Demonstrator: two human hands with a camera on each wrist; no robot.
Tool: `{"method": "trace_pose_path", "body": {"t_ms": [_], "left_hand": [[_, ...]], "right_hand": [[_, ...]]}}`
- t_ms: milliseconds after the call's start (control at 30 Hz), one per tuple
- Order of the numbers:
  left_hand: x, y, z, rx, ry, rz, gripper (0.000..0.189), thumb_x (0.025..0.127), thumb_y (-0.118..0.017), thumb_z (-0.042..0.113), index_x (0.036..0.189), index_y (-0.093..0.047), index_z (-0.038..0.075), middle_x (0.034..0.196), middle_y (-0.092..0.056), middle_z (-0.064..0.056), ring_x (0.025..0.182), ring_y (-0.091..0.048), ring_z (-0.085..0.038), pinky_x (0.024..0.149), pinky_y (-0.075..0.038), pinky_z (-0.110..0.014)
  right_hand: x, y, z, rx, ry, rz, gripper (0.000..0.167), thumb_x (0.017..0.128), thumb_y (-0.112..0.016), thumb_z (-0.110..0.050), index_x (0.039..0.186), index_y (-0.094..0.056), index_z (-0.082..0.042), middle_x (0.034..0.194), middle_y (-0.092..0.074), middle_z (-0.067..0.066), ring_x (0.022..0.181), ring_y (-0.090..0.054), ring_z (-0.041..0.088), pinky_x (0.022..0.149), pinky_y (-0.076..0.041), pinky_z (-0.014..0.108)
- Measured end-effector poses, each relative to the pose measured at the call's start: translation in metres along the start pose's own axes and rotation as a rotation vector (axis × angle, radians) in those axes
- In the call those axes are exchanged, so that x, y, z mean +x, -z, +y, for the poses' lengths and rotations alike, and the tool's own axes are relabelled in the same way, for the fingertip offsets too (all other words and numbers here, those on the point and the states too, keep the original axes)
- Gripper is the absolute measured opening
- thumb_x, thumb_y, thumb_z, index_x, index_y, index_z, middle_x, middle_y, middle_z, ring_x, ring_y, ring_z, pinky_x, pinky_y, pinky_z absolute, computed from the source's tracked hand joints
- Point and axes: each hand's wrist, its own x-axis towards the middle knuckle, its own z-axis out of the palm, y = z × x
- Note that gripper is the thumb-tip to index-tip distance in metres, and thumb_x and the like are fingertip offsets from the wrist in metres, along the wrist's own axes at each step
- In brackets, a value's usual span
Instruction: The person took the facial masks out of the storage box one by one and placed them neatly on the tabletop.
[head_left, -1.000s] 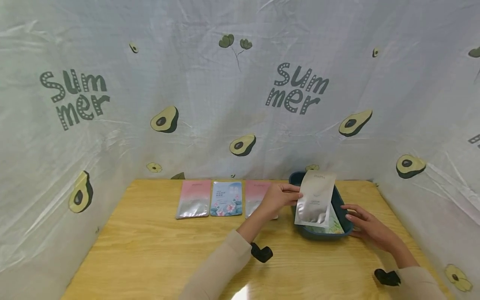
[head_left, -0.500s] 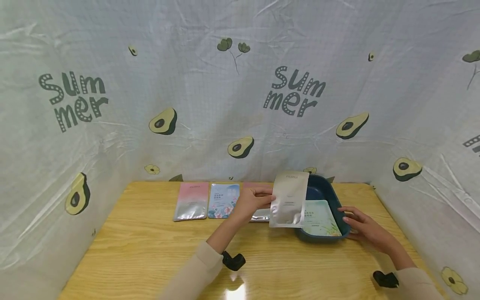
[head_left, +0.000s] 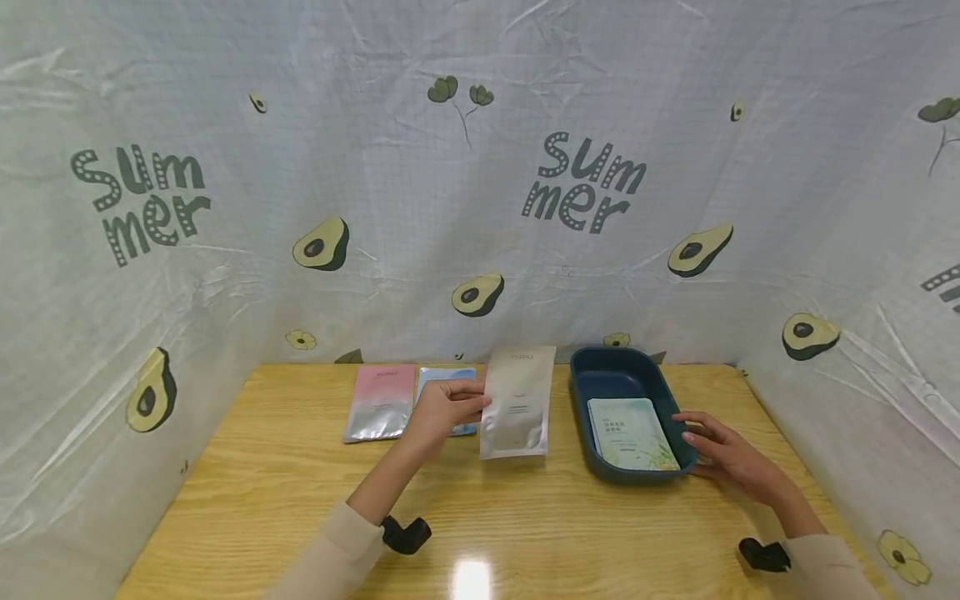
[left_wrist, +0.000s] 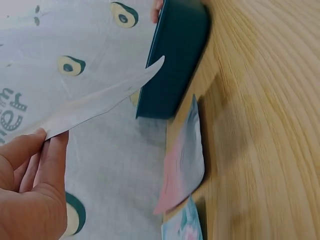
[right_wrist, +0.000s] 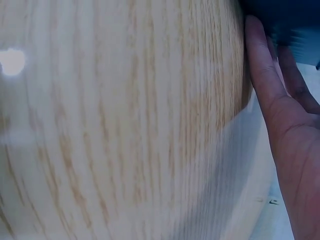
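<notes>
1. Across a wood-grained table (head_left: 570, 533), extended both beige sleeves (head_left: 333, 546).
2. Touched the outer right side of a dark blue bin (head_left: 611, 382) with the right hand (head_left: 738, 460), fingers extended and slightly apart.
3. Pinched a silvery sachet (head_left: 517, 404) between thumb and fingers of the left hand (head_left: 441, 410), raised off the table, left of the bin.
4. Showed pale green sachets (head_left: 632, 435) inside the bin.
5. Displayed pink-and-silver pouches (head_left: 380, 402) and a blue floral packet (left_wrist: 184, 225) near the back edge.
6. Backed with an avocado-printed curtain (head_left: 405, 167).

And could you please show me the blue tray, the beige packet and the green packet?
Blue tray (head_left: 611, 384), head view: bare inside, far end.
Beige packet (head_left: 517, 402), head view: middle of front.
Green packet (head_left: 634, 435), head view: middle of upper face.
</notes>
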Motion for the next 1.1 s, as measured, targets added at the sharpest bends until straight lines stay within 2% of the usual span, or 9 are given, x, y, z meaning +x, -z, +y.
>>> {"method": "trace_pose_path", "body": {"t_ms": [367,600,800,867,967,1100], "left_hand": [[-0.038,0.049,0.004,0.106,0.039,0.056,0.032,0.094,-0.072,0.003,0.122,-0.067,-0.012,0.103,-0.076,-0.013,0.09,-0.074,-0.012,0.081,-0.062,-0.031],[-0.067,0.084,0.005,0.043,0.088,0.121,0.034,0.097,-0.065,-0.002,0.127,-0.059,-0.018,0.099,-0.076,-0.006,0.09,-0.073,-0.009,0.081,-0.061,-0.027],[-0.088,0.11,-0.001,-0.036,0.133,0.182,0.038,0.099,-0.062,-0.003,0.131,-0.052,-0.022,0.096,-0.075,-0.002,0.091,-0.072,-0.008,0.082,-0.06,-0.024],[-0.095,0.12,-0.004,-0.047,0.157,0.184,0.04,0.1,-0.06,-0.002,0.133,-0.049,-0.022,0.098,-0.075,-0.002,0.092,-0.072,-0.008,0.083,-0.06,-0.024],[-0.107,0.137,-0.011,-0.028,0.229,0.173,0.045,0.1,-0.062,0.002,0.135,-0.048,-0.022,0.102,-0.075,-0.003,0.093,-0.071,-0.008,0.083,-0.06,-0.025],[-0.123,0.162,-0.023,0.041,0.303,0.127,0.049,0.099,-0.064,0.003,0.136,-0.046,-0.024,0.106,-0.073,-0.005,0.093,-0.071,-0.01,0.082,-0.061,-0.027]], "right_hand": [[-0.003,0.002,-0.001,0.003,0.022,-0.014,0.048,0.112,-0.042,-0.024,0.155,-0.029,-0.007,0.154,-0.014,0.03,0.116,-0.061,0.011,0.093,-0.058,0.036],[-0.002,0.001,0.0,-0.012,0.015,-0.006,0.05,0.112,-0.043,-0.025,0.156,-0.028,-0.007,0.158,-0.012,0.03,0.117,-0.058,0.01,0.093,-0.057,0.036],[-0.001,0.002,0.0,-0.033,0.01,0.002,0.05,0.112,-0.043,-0.026,0.156,-0.028,-0.007,0.158,-0.013,0.029,0.118,-0.057,0.01,0.094,-0.057,0.037],[-0.002,0.003,0.0,-0.03,0.007,0.008,0.05,0.112,-0.043,-0.026,0.156,-0.028,-0.008,0.157,-0.014,0.03,0.117,-0.058,0.01,0.093,-0.057,0.037],[-0.002,0.002,-0.001,-0.006,-0.003,0.008,0.049,0.112,-0.043,-0.026,0.155,-0.029,-0.009,0.156,-0.014,0.03,0.116,-0.059,0.013,0.093,-0.057,0.038],[0.0,0.001,0.0,0.006,-0.009,0.008,0.049,0.112,-0.043,-0.027,0.155,-0.03,-0.01,0.157,-0.013,0.029,0.117,-0.059,0.013,0.094,-0.058,0.039]]}}
